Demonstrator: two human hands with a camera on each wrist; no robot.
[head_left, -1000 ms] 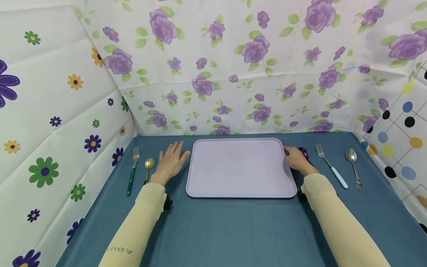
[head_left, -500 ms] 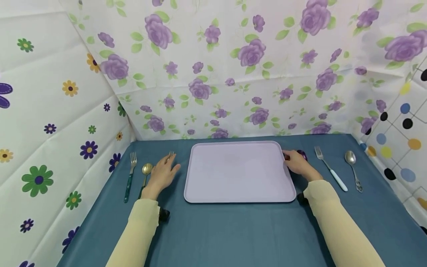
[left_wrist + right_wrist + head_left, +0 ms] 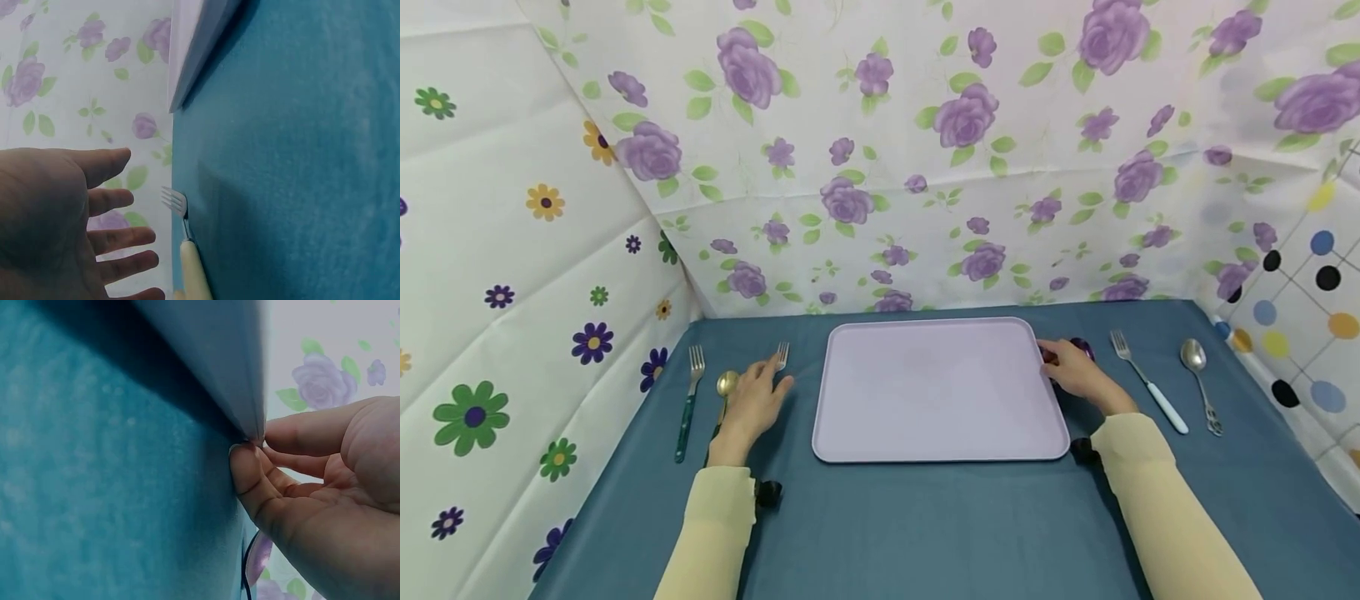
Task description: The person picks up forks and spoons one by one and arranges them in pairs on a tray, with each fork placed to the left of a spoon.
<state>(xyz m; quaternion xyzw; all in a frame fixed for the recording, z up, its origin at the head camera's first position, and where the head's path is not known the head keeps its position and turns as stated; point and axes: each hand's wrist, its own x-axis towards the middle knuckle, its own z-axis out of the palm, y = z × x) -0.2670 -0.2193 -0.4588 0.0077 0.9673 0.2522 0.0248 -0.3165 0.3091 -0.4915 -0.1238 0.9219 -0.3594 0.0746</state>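
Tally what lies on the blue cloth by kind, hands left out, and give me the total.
Forks: 3 (green-handled fork, cream-handled fork, white-handled fork)
Spoons: 2 (gold spoon, silver spoon)
Tray: 1
Purple item, partly hidden, kind unclear: 1
Total: 7

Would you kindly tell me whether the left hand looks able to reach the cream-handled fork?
Probably yes: the left hand holds nothing and is close to the cream-handled fork, with nothing visible blocking the way in the left wrist view.

lilac tray (image 3: 936,392); blue tablecloth (image 3: 925,525); white backdrop (image 3: 902,150), purple roses (image 3: 966,117), green leaves (image 3: 1036,74); pale-yellow sleeves (image 3: 1172,508)
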